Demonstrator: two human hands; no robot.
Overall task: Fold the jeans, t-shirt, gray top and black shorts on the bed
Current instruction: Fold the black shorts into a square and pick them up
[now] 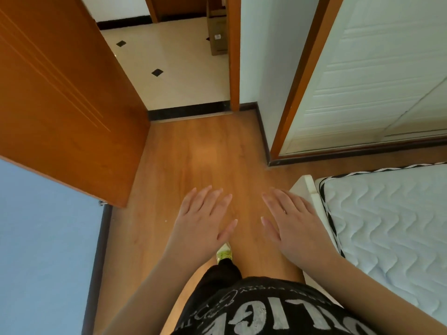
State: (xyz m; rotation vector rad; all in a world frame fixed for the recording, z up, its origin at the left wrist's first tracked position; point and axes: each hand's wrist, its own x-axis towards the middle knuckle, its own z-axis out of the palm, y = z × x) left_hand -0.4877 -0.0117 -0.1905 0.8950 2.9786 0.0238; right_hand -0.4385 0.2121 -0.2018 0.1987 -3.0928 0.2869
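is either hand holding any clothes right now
No, the left hand and right hand are both spread flat and empty above the wooden floor.

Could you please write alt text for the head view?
Both the left hand and the right hand are held out open and empty above a wooden floor. A bare quilted mattress lies to the right, no clothes visible.

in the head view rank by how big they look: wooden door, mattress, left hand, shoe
1. wooden door, the largest patch by far.
2. mattress, only partly in frame.
3. left hand, close to the camera, so it looks large.
4. shoe, mostly hidden by the hand and a trouser leg.
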